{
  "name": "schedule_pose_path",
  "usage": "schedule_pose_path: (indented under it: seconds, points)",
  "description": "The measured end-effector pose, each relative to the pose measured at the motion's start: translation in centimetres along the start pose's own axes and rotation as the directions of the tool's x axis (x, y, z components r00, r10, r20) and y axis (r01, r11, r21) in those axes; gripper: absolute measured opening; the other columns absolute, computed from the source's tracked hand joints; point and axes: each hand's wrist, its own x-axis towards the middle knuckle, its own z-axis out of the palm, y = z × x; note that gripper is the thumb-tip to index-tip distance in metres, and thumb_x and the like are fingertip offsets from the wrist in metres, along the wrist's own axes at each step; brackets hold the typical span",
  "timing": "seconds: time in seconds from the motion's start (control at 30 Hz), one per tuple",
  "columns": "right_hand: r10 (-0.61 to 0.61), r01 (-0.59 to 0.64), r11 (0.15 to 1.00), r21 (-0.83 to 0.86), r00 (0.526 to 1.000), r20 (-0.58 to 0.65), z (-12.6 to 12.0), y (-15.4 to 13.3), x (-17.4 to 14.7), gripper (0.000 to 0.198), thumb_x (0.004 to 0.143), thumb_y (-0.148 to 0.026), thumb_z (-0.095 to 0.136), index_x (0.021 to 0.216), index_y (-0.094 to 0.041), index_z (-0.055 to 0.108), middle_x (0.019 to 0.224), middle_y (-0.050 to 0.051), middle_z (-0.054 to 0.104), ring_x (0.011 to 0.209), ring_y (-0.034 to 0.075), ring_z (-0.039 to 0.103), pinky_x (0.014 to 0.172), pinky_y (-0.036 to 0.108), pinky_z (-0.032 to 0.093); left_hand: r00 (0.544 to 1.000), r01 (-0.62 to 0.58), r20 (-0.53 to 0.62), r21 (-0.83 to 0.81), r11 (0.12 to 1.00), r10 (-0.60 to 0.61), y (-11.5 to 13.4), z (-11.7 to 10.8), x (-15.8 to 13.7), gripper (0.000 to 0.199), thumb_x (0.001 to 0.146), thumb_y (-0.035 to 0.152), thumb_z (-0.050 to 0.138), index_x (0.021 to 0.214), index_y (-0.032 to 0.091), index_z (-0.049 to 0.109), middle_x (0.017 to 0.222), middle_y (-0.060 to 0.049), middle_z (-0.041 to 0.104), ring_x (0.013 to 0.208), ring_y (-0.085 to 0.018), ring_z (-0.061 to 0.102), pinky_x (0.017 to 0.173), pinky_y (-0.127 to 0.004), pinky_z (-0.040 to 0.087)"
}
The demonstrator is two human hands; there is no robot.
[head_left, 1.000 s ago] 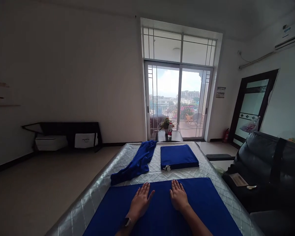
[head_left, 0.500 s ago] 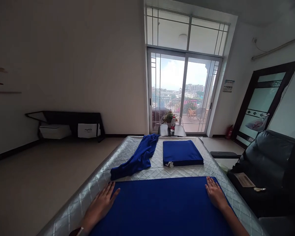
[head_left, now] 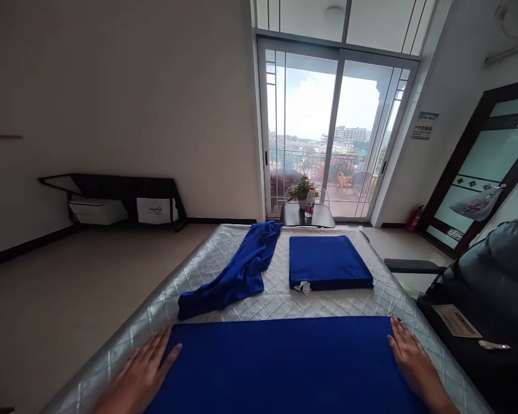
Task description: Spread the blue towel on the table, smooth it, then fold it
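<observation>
A smooth blue cloth [head_left: 280,362] lies spread on the quilted silver-white covering nearest me. My left hand [head_left: 142,368] rests along its left edge, fingers stretched toward the far corner and thumb apart over the fabric. On the opposite edge, my right hand [head_left: 412,351] lies flat near the far right corner, its fingers extended. Neither hand grips anything. Beyond the spread cloth is a neatly folded stack of blue fabric [head_left: 328,261] with white tags at its near edge. To the left of that stack lies a crumpled blue cloth [head_left: 237,276].
The quilted covering [head_left: 207,273] runs back to a small dark table [head_left: 287,215] with a potted plant [head_left: 303,188] and a bottle [head_left: 309,202]. At right stands a black leather seat [head_left: 496,287] holding a card [head_left: 456,320]. A black bench [head_left: 125,192] is by the left wall.
The view has tilted down and come closer. Both hands appear farther apart in the picture and remain at the edges of the spread cloth. The folded stack and crumpled cloth stay in place.
</observation>
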Motion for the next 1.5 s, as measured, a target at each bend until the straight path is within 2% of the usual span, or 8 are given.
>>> schedule_pose_path:
  seconds: [0.1,0.23,0.43,0.57,0.7,0.83,0.97,1.5]
  points:
    - [0.001,-0.002,1.0,0.001,1.0,0.008,-0.2,-0.2,0.0,0.069,0.097,-0.043,0.013,0.152,-0.006,0.031,0.159,0.011,0.031,0.148,0.024,0.026,0.121,0.046,0.024,0.995,-0.095,0.003,-0.008,0.995,0.095,-0.3,0.0,-0.3,0.063,0.085,0.012,0.037,0.137,0.041,0.055,0.146,0.003,0.056,0.141,-0.024,0.042,0.109,-0.045,0.041]
    - [0.031,-0.032,0.999,0.023,0.999,0.037,-1.3,-0.9,-0.1,0.068,0.096,-0.04,0.016,0.152,-0.005,0.032,0.16,0.011,0.03,0.148,0.024,0.025,0.121,0.046,0.023,0.995,0.003,0.103,-0.042,0.999,0.001,0.5,-1.4,0.3,0.057,0.087,0.016,0.036,0.133,0.042,0.058,0.143,0.007,0.058,0.141,-0.022,0.043,0.112,-0.046,0.038]
    - [0.056,-0.06,0.978,0.198,0.998,0.027,-5.8,-2.7,-0.7,0.067,0.096,-0.038,0.011,0.153,-0.007,0.03,0.159,0.011,0.031,0.148,0.022,0.023,0.121,0.045,0.022,0.95,0.293,0.158,-0.161,0.943,-0.268,2.5,-8.9,2.2,0.058,0.098,0.031,0.017,0.139,0.02,0.055,0.149,-0.003,0.053,0.142,-0.026,0.041,0.106,-0.043,0.046]
    - [-0.092,0.082,0.957,0.277,0.996,0.021,-10.0,-7.6,-2.7,0.064,0.098,-0.042,0.014,0.153,-0.014,0.034,0.159,0.006,0.034,0.148,0.018,0.023,0.123,0.037,0.019,0.949,0.308,0.176,-0.34,0.888,-0.262,7.5,-15.1,3.2,0.065,0.101,0.049,0.016,0.152,0.013,0.033,0.157,-0.009,0.04,0.144,-0.024,0.037,0.112,-0.041,0.04]
    - [-0.302,0.257,0.904,0.341,0.95,0.085,-12.9,-16.5,-5.6,0.065,0.1,-0.05,0.017,0.154,-0.017,0.03,0.16,0.003,0.03,0.149,0.019,0.021,0.123,0.038,0.018,0.978,0.049,0.201,-0.479,0.876,0.055,16.6,-18.1,4.7,0.066,0.101,0.056,0.024,0.152,0.016,0.034,0.158,-0.01,0.037,0.146,-0.023,0.033,0.119,-0.042,0.031]
    - [-0.373,0.316,0.898,0.307,0.916,0.149,-12.1,-24.3,-7.2,0.061,0.101,-0.038,0.018,0.154,-0.011,0.027,0.16,0.008,0.028,0.149,0.02,0.02,0.122,0.041,0.017,0.967,-0.1,0.148,-0.526,0.845,0.206,25.4,-16.7,5.8,0.056,0.103,0.044,0.028,0.15,0.016,0.037,0.157,-0.011,0.039,0.147,-0.022,0.032,0.12,-0.042,0.031]
    - [-0.384,0.324,0.902,0.286,0.905,0.183,-8.8,-26.7,-7.7,0.059,0.098,-0.028,0.02,0.155,-0.011,0.023,0.163,0.008,0.018,0.151,0.024,0.013,0.122,0.045,0.014,0.969,-0.168,0.074,-0.495,0.853,0.234,29.8,-13.4,5.5,0.053,0.103,0.034,0.026,0.152,0.014,0.032,0.157,-0.014,0.037,0.147,-0.025,0.03,0.119,-0.05,0.033]
    - [-0.381,0.321,0.902,0.289,0.907,0.18,-6.3,-26.1,-7.5,0.06,0.099,-0.03,0.019,0.156,-0.015,0.017,0.163,0.005,0.01,0.151,0.024,0.007,0.123,0.046,0.011,0.973,-0.138,0.094,-0.499,0.856,0.212,30.2,-11.2,5.1,0.056,0.103,0.041,0.024,0.154,0.018,0.025,0.16,-0.009,0.031,0.148,-0.024,0.028,0.122,-0.047,0.029]
